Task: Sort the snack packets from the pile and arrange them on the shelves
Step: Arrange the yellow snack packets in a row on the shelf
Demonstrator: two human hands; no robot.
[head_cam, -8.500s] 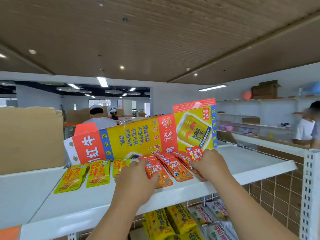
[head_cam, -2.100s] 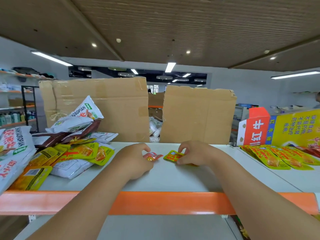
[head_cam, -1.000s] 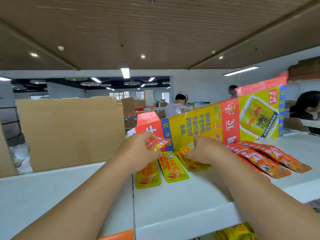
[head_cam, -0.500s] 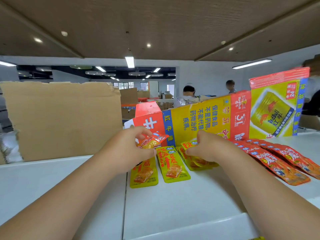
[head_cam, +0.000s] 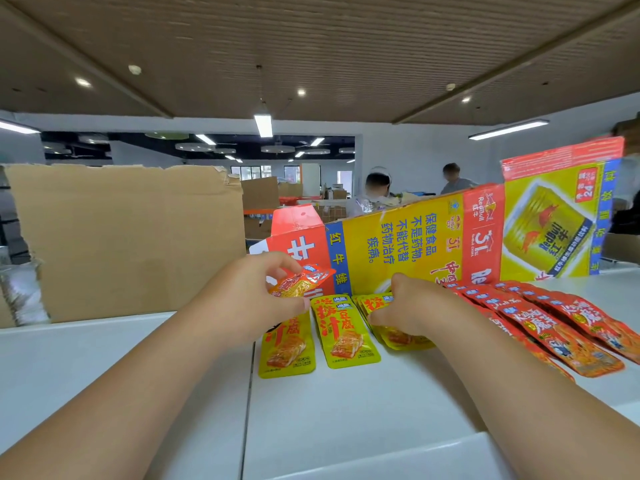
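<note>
Left hand (head_cam: 256, 299) — red packet (head_cam: 301, 281) was pinched at thumb and fingertips, held over the yellow row (head_cam: 346, 336) | right hand (head_cam: 412, 306) — yellow stack (head_cam: 401, 337) was gripped on the shelf (head_cam: 346, 427) | risk: yellow stack could be skewed by drag; red packet could be misfiled in the yellow row.

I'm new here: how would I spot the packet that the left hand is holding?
Find the big yellow-and-red carton standing at the back of the white shelf. Before its left end, the left hand pinches a small red packet. It alone is held clear of the shelf, above the yellow packets lying flat.
</note>
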